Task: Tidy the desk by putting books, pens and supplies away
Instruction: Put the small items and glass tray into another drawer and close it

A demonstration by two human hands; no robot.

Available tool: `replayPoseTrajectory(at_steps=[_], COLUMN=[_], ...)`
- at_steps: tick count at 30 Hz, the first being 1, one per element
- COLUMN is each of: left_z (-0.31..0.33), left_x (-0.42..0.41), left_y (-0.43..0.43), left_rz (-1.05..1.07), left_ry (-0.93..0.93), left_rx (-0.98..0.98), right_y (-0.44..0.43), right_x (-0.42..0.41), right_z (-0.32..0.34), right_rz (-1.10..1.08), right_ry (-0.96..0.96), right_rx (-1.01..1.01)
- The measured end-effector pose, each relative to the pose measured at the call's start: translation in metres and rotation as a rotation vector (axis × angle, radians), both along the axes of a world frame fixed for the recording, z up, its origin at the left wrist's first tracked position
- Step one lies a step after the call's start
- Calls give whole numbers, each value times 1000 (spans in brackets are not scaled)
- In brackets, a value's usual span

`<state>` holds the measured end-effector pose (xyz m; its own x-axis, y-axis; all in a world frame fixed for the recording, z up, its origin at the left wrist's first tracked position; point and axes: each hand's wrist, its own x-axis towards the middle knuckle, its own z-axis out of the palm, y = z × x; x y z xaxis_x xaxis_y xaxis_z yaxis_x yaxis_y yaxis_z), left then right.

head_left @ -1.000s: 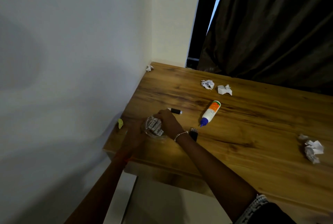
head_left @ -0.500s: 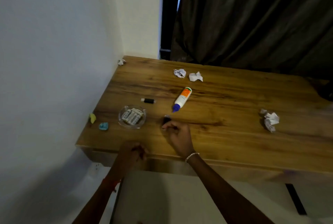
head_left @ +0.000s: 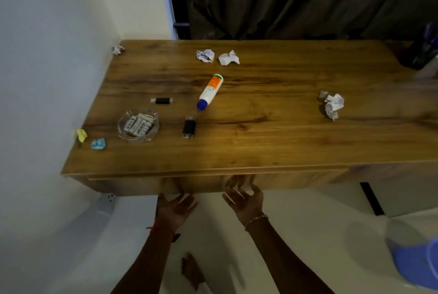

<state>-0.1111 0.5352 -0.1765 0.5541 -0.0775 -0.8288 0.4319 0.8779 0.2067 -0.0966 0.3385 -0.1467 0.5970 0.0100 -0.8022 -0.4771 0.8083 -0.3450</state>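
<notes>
Both hands are empty and spread, palms up; the left hand (head_left: 175, 208) and the right hand (head_left: 244, 200) reach in side by side under the near front edge of the wooden desk (head_left: 272, 137), fingertips at or just under the front panel, where a long drawer front (head_left: 213, 181) seems to run; whether the fingers have hold of it cannot be told.

A second ago both hands were up at the glass dish (head_left: 138, 125) near the left end of the desk; half a second ago the right hand was at the black flash drive (head_left: 189, 127) while the left hand was at the desk's front edge; now both are down off the desktop, and the flash drive lies where it was. This probably means a drawer is about to be pulled open to receive the loose supplies, so the putting away is barely begun.

The glass dish holds a row of white batteries (head_left: 138, 125) lying side by side; nothing else shows in it.

Loose on the desk: the flash drive just right of the dish; a smaller black stick (head_left: 162, 101) behind the dish; a white glue bottle (head_left: 210, 91) on its side, blue nozzle toward the flash drive; crumpled paper balls at the back (head_left: 205, 55) and at the right (head_left: 331, 105); a yellow scrap (head_left: 81, 135) and a blue scrap (head_left: 98, 144) at the left edge by the wall.
</notes>
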Motion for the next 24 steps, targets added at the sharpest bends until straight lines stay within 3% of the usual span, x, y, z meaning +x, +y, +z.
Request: replayPoseTrajectory(at_steps=[7, 14, 24], left_z=[-12, -20, -28], left_x=[13, 2, -76], left_y=[-8, -8, -22], left_rz=[132, 138, 112], left_ry=[-26, -39, -71], left_rx=[15, 23, 122], right_y=[4, -1, -13], right_x=[8, -5, -85], right_z=[-25, -27, -37], right_rz=[-170, -133, -26], right_ry=[-6, 15, 3], right_rx=[126, 107, 111])
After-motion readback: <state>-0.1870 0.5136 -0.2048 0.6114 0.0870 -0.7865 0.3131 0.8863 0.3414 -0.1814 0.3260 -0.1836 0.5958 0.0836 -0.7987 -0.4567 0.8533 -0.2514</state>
